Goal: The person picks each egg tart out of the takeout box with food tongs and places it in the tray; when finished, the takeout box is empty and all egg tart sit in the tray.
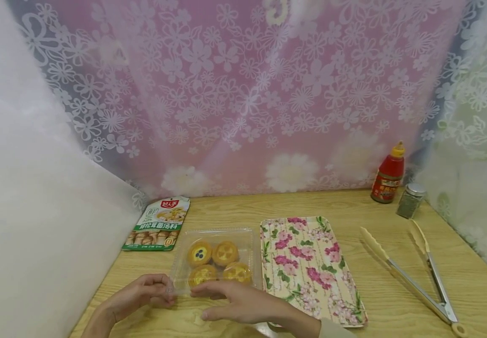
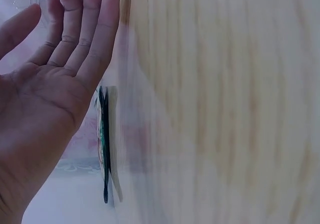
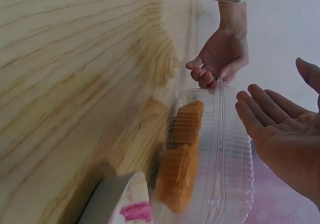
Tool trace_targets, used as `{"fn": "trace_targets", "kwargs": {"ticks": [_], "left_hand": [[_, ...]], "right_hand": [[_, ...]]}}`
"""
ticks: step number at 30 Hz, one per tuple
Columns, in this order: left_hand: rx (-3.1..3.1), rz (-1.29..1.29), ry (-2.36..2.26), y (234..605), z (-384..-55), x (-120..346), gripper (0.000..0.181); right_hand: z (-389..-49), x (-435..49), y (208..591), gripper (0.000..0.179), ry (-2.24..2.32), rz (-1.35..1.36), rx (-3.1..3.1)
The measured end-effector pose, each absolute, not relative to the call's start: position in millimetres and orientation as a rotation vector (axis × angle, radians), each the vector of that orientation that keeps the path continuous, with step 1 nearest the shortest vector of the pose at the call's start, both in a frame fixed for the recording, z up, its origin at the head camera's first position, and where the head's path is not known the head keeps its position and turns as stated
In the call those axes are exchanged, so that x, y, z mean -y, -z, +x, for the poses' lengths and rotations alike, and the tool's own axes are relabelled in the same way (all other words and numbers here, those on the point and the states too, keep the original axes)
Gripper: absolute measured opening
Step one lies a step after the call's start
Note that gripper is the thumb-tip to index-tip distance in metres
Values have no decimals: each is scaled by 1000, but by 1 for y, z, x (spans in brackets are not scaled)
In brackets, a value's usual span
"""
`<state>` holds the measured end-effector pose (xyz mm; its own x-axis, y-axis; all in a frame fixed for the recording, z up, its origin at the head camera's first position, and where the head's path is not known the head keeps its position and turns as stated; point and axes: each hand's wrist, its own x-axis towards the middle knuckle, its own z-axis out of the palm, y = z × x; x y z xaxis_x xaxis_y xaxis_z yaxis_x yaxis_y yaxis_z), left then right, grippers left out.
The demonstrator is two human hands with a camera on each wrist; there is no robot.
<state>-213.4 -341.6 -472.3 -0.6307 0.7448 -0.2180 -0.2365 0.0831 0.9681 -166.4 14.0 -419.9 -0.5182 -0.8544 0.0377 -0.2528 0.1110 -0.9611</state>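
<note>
One box (image 1: 180, 258) sits on the table (image 1: 336, 206), four tarts (image 1: 225, 253) inside, one lid (image 3: 237, 149) covering them. Left of the box lies one pouch (image 1: 154, 226); to its right, one tray (image 1: 296, 244), then one pair of tongs (image 1: 414, 285); farther back, one bottle (image 1: 389, 178), one jar (image 1: 411, 201). The left hand (image 1: 139, 293) pinches its near-left corner; the right hand (image 1: 243, 303), fingers extended, is at its near edge.

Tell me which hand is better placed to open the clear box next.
Probably the left. The left hand has its thumb and fingertips at a corner of the clear box's rim, while the right hand extends its fingers near it, gripping nothing.
</note>
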Motion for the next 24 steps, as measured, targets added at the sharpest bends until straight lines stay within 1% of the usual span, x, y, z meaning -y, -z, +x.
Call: {"fn": "trace_targets", "kwargs": {"ticks": [7,12,19,24], "left_hand": [[-1661,501,-1629,470,-209,343,23],[-1710,506,-1598,469,-213,341,20],[-1703,542,-1597,469,-214,341,23],[-1706,547,-1601,471,-212,341,22]], "right_hand": [[-170,11,422,52,1268,-1250,-1973],[-171,25,418,52,1168,-1319,-2092],[-174,42,418,53,1052,-1328,-2212],[-174,48,421,54,1014,-1331,-2206]]}}
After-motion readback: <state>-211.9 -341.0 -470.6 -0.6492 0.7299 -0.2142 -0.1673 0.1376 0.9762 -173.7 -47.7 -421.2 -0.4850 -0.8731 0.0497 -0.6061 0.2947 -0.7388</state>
